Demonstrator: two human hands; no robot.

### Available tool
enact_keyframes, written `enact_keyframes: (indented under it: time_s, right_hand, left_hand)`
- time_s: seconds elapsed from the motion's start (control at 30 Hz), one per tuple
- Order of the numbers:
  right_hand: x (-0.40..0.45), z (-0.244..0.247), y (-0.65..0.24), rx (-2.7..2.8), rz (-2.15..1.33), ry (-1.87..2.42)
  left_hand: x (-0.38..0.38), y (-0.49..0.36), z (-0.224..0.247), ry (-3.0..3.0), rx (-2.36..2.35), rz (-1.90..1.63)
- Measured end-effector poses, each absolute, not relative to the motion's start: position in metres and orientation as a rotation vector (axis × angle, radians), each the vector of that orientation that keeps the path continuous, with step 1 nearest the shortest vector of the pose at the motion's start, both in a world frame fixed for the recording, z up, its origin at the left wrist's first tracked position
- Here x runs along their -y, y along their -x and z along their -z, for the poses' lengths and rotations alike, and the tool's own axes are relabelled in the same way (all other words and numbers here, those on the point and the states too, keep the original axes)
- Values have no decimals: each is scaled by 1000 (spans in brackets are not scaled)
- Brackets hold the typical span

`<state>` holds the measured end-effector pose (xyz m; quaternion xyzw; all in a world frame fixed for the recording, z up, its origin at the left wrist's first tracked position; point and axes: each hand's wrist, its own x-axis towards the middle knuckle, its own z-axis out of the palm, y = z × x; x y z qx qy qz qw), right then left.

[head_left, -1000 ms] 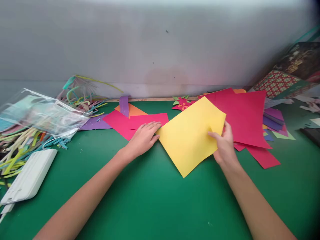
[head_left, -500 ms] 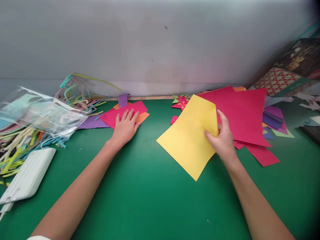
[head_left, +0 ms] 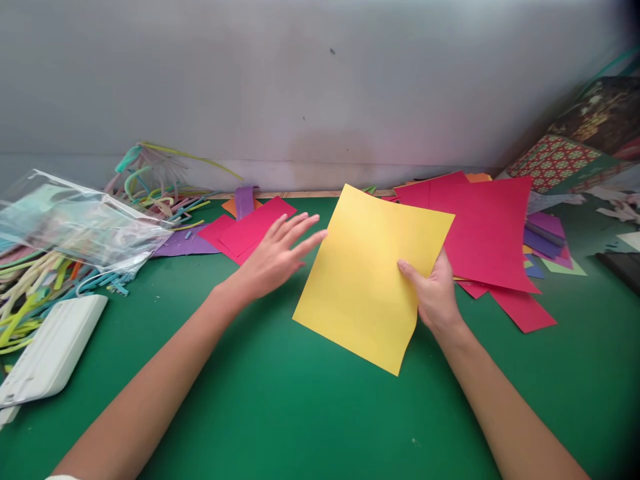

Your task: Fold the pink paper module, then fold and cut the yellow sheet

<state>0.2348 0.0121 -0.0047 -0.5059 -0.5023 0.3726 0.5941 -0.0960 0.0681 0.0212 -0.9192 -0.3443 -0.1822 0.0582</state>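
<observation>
A yellow sheet of paper (head_left: 370,267) is held up over the green table by my right hand (head_left: 436,290), thumb on its face and the other fingers behind. My left hand (head_left: 280,257) is open with its fingers stretched towards the sheet's left edge; whether a fingertip touches it I cannot tell. Behind the left hand lie pink paper pieces (head_left: 253,230), an orange piece (head_left: 231,207) and a curled purple strip (head_left: 245,202). Large pink sheets (head_left: 487,233) rest to the right, partly behind the yellow one.
At the left, a clear plastic bag (head_left: 90,220) lies over many coloured pipe cleaners (head_left: 30,300), near a white flat device (head_left: 53,347). Purple folded papers (head_left: 544,237) and a patterned box (head_left: 555,163) stand at the right. A grey wall (head_left: 280,80) closes off the back.
My left hand has lifted off the pink paper and moved right towards the yellow sheet. The right hand has brought the sheet slightly left and nearer, turning it; its folded-over corner now lies flat.
</observation>
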Motion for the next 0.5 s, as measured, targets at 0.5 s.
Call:
enact_keyframes:
  time_s: [0.5]
  right_hand:
    - [-20,17,-238,1379,-994,1270]
  left_hand:
    - [2,48,-85,3372,547,86]
